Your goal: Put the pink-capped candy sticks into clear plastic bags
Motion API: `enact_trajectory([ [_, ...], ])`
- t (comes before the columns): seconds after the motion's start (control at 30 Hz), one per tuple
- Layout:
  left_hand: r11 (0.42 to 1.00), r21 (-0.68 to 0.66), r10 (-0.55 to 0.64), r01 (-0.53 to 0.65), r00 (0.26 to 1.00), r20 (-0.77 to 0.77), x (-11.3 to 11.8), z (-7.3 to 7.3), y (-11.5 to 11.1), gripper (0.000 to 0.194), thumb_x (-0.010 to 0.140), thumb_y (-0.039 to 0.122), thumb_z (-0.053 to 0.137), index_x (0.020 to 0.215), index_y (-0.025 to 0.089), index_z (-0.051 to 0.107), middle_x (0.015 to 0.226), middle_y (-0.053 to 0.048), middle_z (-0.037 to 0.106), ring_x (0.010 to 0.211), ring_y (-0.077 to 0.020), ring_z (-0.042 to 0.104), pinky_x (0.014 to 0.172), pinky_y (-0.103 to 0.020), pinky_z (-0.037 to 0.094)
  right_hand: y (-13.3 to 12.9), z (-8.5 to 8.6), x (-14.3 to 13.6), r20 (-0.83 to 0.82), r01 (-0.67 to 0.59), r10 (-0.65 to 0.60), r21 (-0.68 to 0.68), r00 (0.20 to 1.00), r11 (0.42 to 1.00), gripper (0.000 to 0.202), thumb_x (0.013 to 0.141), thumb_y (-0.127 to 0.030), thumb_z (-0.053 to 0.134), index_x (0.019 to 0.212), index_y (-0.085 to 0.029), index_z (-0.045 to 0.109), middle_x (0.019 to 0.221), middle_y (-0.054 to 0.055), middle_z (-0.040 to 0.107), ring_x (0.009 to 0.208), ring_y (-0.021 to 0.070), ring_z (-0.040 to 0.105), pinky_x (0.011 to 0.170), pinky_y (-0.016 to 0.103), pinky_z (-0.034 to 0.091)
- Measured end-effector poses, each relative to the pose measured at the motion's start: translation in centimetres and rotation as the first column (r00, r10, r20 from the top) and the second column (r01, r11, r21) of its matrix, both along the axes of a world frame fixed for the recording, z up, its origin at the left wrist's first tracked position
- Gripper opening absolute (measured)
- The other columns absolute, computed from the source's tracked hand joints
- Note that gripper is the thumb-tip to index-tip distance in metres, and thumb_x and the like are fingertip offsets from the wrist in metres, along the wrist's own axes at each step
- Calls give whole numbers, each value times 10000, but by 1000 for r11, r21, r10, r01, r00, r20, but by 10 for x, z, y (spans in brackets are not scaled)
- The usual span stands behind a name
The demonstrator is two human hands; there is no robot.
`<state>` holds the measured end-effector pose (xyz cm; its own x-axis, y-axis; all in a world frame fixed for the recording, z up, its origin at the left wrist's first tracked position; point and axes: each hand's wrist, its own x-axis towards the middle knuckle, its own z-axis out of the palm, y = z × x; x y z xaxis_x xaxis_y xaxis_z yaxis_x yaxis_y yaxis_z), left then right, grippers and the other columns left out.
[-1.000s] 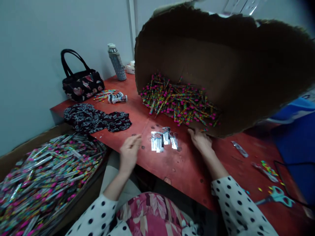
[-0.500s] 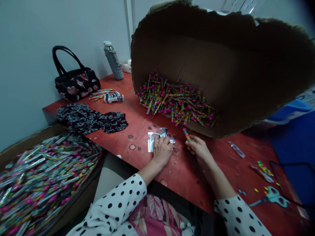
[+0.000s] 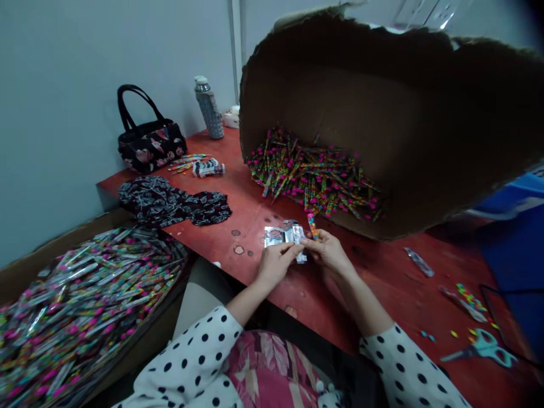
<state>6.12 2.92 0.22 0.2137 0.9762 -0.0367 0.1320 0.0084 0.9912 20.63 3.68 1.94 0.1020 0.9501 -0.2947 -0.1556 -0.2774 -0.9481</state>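
My left hand (image 3: 276, 262) is closed on the lower edge of a silvery wrapper, its fingertips pinching the foil. More silvery wrappers (image 3: 275, 235) lie on the red table (image 3: 250, 272) just beyond it. My right hand (image 3: 329, 253) holds a short colourful stick (image 3: 313, 226) with a pink end, pointing up from its fingers. Its thumb and fingertips meet the wrapper's right side, close to my left fingertips. Behind both hands, a large cardboard box (image 3: 382, 113) lies open towards me with many colourful pink-tipped sticks (image 3: 314, 175) inside.
Wrapped sticks fill a box (image 3: 97, 294) at lower left. A dark patterned cloth (image 3: 170, 204), a handbag (image 3: 151, 144) and a bottle (image 3: 209, 110) stand or lie at the back left. Scissors (image 3: 482, 348), small coloured pieces and clear packets lie at right.
My right hand has moved left with the colourful stick and now meets my left hand at the wrapper. My left fingers have gone from resting over the wrappers to pinching one.
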Motion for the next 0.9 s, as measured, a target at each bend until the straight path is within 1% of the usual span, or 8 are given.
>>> enact_trajectory([
  [0.1,955,-295,49,33,963,264,-5,-1,4,354,678,478,633,652,126,659,588,-11,575,535,-115,552,540,-249,506,3,-2,-4,96,7,-11,47,995,999,348,566,-376,739,741,-202,495,440,-100,433,330,54,307,338,184,195],
  [0.17,924,-382,152,-14,930,334,-11,0,5,348,621,457,692,652,112,660,597,-14,582,521,-100,557,525,-226,505,6,-7,-2,336,4,-40,106,941,994,315,598,-405,708,751,-202,522,515,-64,494,398,88,399,402,211,280],
  [0.27,878,-476,259,-57,892,371,-22,2,4,340,572,415,743,666,98,665,599,-26,598,505,-91,570,492,-194,493,10,-15,6,765,-106,-34,132,643,986,260,657,-433,656,724,-196,569,665,11,557,618,177,534,557,273,368],
  [0.33,846,-530,312,-62,863,396,-27,4,4,328,560,382,762,671,91,661,606,-38,613,505,-96,584,487,-191,496,8,-17,9,882,-156,-26,112,470,981,270,748,-462,561,728,-193,580,760,50,559,733,215,552,633,308,386],
  [0.37,831,-552,339,-67,848,408,-29,5,4,317,558,364,768,663,88,654,605,-41,617,499,-97,586,485,-193,499,5,-16,10,897,-164,-43,127,441,978,290,795,-466,498,752,-193,582,809,64,556,773,221,553,662,319,394],
  [0.47,800,-593,417,-91,795,441,-29,7,4,275,575,316,769,635,88,627,589,-39,615,476,-92,574,475,-196,505,-12,-9,6,848,-219,-108,254,520,942,289,858,-428,415,854,-193,584,941,82,544,864,211,551,739,325,413],
  [0.6,779,-624,472,-66,716,514,-26,8,6,245,604,290,757,671,105,610,609,-34,616,510,-102,586,486,-205,515,-42,-1,-5,732,-299,-39,326,681,897,236,864,-372,445,923,-198,593,987,80,535,855,185,558,690,280,444],
  [0.9,787,-610,513,-89,642,569,-13,13,10,247,619,294,739,667,119,572,613,-28,602,527,-97,567,464,-187,473,-60,-1,-17,669,-374,106,271,735,887,187,853,-322,497,870,-193,632,839,49,582,732,159,556,596,246,421],
])
